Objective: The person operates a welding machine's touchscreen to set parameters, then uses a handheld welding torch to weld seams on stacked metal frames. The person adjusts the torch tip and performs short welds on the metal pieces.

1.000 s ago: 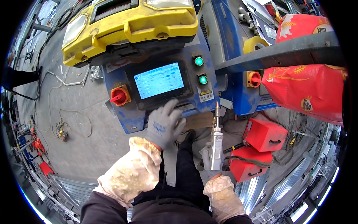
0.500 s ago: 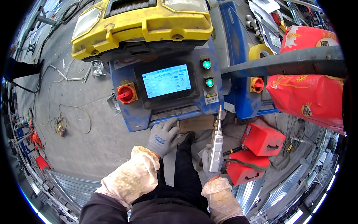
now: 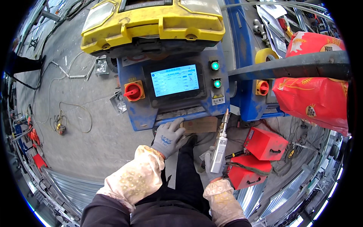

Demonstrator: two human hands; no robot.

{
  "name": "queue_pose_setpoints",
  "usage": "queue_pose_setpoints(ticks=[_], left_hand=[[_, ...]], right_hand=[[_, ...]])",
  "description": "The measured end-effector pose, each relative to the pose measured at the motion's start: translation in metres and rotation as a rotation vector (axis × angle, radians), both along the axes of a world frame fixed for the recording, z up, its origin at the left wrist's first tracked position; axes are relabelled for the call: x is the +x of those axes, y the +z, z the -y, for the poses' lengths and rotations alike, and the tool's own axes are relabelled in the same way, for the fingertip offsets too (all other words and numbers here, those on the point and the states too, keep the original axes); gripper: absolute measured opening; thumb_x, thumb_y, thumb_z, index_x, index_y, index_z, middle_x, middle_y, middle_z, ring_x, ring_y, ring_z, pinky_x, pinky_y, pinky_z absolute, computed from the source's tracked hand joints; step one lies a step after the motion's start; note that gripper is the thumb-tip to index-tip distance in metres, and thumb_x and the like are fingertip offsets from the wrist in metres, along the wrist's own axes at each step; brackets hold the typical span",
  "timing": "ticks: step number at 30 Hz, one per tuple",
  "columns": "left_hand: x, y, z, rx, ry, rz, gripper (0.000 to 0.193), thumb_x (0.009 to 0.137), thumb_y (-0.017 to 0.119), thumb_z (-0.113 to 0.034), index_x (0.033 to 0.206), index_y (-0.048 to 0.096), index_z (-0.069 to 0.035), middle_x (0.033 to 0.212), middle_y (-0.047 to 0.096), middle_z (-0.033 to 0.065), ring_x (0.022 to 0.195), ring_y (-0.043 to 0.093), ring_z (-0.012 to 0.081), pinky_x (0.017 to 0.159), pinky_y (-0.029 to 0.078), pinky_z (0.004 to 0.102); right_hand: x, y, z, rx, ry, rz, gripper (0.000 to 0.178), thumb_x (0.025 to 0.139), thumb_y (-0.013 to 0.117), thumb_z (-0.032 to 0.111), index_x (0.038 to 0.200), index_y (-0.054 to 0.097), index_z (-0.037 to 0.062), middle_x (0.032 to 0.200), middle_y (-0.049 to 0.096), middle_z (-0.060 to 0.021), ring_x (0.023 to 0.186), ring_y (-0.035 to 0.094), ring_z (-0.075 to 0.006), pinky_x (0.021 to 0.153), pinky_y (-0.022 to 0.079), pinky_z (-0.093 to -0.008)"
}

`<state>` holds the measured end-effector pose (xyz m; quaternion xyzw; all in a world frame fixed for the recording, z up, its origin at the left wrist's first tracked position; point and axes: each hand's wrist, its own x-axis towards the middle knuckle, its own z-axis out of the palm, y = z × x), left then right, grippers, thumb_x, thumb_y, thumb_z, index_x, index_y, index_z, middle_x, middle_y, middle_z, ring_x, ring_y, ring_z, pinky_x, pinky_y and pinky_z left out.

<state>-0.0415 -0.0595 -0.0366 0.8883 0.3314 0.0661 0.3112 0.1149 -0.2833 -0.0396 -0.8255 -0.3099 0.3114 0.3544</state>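
Observation:
My left hand point(image 3: 169, 136), in a grey glove with a pale sleeve cover, rests with spread fingers at the lower edge of a blue control panel point(image 3: 140, 113). The panel carries a lit touchscreen point(image 3: 174, 80), a red rotary switch point(image 3: 133, 90) on its left and two green lamps point(image 3: 216, 74) on its right. My right hand point(image 3: 210, 166), also gloved, grips a silver handheld torch-like tool point(image 3: 219, 146) that points up toward the panel's lower right corner. A brown cardboard piece point(image 3: 201, 125) lies just under the panel between both hands.
A yellow machine housing point(image 3: 151, 22) sits above the panel. Two red metal boxes point(image 3: 261, 151) stand to the right, under a red printed bag point(image 3: 314, 90) and a dark pipe point(image 3: 295, 66). Cables point(image 3: 60, 123) trail over the concrete floor at left.
My left hand has come down off the touchscreen to the panel's lower edge. The view has shifted slightly; the right hand keeps holding the tool.

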Motion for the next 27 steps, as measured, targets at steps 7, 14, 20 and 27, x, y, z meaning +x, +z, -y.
queue_pose_setpoints(ticks=[7, 14, 20, 27], left_hand=[[-0.003, -0.001, 0.0, 0.003, -0.001, 0.027, 0.025, 0.081, 0.074, -0.024, 0.103, 0.069, -0.014, 0.137, 0.059, 0.0107, 0.104, 0.064, 0.0309, 0.088, 0.05, 0.0452], [-0.005, -0.007, 0.001, 0.017, -0.01, 0.031, 0.027, 0.081, 0.075, -0.025, 0.105, 0.069, -0.015, 0.139, 0.058, 0.0107, 0.105, 0.064, 0.0308, 0.088, 0.05, 0.045], [-0.007, -0.01, 0.001, 0.017, -0.02, 0.035, 0.029, 0.081, 0.075, -0.025, 0.107, 0.069, -0.015, 0.141, 0.057, 0.0105, 0.106, 0.064, 0.0307, 0.088, 0.05, 0.0454], [-0.008, -0.01, 0.001, 0.007, -0.02, 0.037, 0.03, 0.08, 0.076, -0.025, 0.107, 0.069, -0.015, 0.142, 0.057, 0.0105, 0.107, 0.063, 0.0308, 0.089, 0.05, 0.0459]], right_hand=[[-0.005, -0.001, 0.001, -0.03, -0.029, -0.026, 0.04, 0.09, 0.073, 0.011, 0.125, 0.058, -0.0001, 0.097, 0.064, -0.0045, 0.084, 0.064, -0.0147, 0.079, 0.054, -0.0318], [-0.008, 0.005, -0.001, -0.035, 0.005, 0.044, 0.043, 0.09, 0.073, 0.011, 0.128, 0.057, 0.0, 0.104, 0.064, -0.0064, 0.087, 0.064, -0.0156, 0.082, 0.054, -0.0317], [-0.009, 0.001, 0.004, -0.053, 0.009, 0.045, 0.043, 0.09, 0.073, 0.011, 0.129, 0.056, 0.0, 0.109, 0.063, -0.0072, 0.087, 0.064, -0.0159, 0.082, 0.054, -0.0319], [-0.009, 0.008, -0.001, -0.048, -0.009, 0.041, 0.042, 0.091, 0.072, 0.012, 0.128, 0.056, -0.0002, 0.108, 0.063, -0.0074, 0.086, 0.063, -0.0154, 0.081, 0.053, -0.032]])
